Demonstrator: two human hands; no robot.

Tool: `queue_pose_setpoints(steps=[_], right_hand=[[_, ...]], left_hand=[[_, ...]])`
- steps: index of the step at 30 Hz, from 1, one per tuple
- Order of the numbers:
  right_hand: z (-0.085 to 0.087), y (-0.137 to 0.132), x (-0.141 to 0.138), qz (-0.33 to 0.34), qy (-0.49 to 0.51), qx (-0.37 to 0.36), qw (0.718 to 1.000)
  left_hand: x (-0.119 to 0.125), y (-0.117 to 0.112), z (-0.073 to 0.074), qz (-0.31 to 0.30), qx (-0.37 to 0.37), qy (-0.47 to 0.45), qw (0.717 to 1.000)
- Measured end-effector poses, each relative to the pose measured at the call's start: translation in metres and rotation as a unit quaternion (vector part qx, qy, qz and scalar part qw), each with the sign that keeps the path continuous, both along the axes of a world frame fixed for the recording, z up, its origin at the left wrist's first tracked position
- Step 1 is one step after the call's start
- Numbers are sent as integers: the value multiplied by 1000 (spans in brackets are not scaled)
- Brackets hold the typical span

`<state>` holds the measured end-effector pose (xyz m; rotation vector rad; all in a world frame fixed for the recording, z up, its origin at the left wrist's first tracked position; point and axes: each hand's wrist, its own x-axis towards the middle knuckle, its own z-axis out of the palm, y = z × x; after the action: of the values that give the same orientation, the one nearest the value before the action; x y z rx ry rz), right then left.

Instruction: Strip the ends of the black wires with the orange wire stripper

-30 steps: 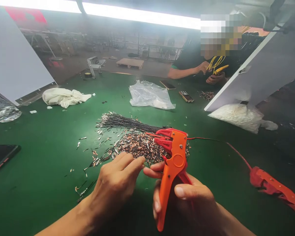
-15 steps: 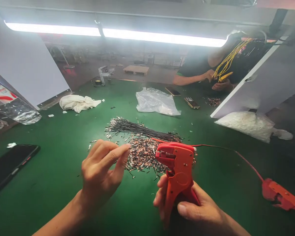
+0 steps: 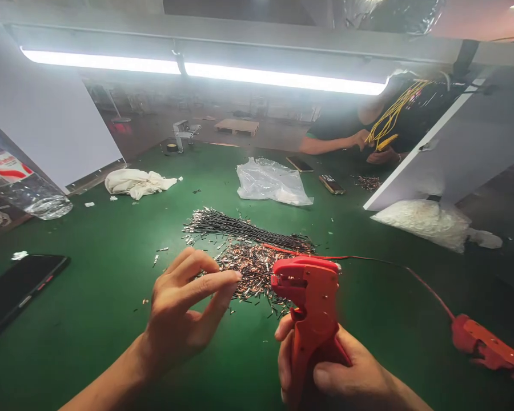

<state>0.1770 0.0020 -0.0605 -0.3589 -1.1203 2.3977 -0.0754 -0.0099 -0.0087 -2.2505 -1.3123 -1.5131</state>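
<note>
My left hand [image 3: 192, 302] has thumb and index finger pinched together on a thin black wire [image 3: 257, 275], mostly hidden by the fingers and hard to trace against the pile behind. It points toward the jaws of a red wire stripper [image 3: 312, 291], held upright in my right hand [image 3: 342, 365] with fingers wrapped round its handles. Whether the wire sits inside the jaws I cannot tell. Behind both hands lies a pile of stripped wire scraps [image 3: 248, 262], black and copper-coloured. A bundle of black wires [image 3: 240, 228] with metal terminals at its left end lies just beyond.
A second red stripper [image 3: 488, 342] lies at right, near a red cord [image 3: 377, 260]. A plastic bag [image 3: 274, 180], white cloth [image 3: 139, 182], bottle [image 3: 25, 182] and phone [image 3: 21, 294] surround the work area. Across the table a person's hands [image 3: 377, 148] hold yellow wires.
My left hand has moved right, bringing its pinched fingertips closer to the stripper's jaws. The stripper in my right hand sits slightly lower in view.
</note>
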Motion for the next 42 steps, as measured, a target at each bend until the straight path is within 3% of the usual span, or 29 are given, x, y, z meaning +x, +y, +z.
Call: queue_pose_setpoints(steps=[11,29,35,42], right_hand=[[-6,-4,-2,-18,-10,-14,1000],[-3,-2,4,17,-68,-10,997],[-10,1,6,-4,-97,-7,995],[-16,-6,14,-53,-201,-38,977]], left_hand=[[-1,3,-5,-49,-21,-4,999],[2,2,-7,-29,2,26,999],[3,1,-9,-32,3,35,999],[3,1,-8,-32,3,37,999]])
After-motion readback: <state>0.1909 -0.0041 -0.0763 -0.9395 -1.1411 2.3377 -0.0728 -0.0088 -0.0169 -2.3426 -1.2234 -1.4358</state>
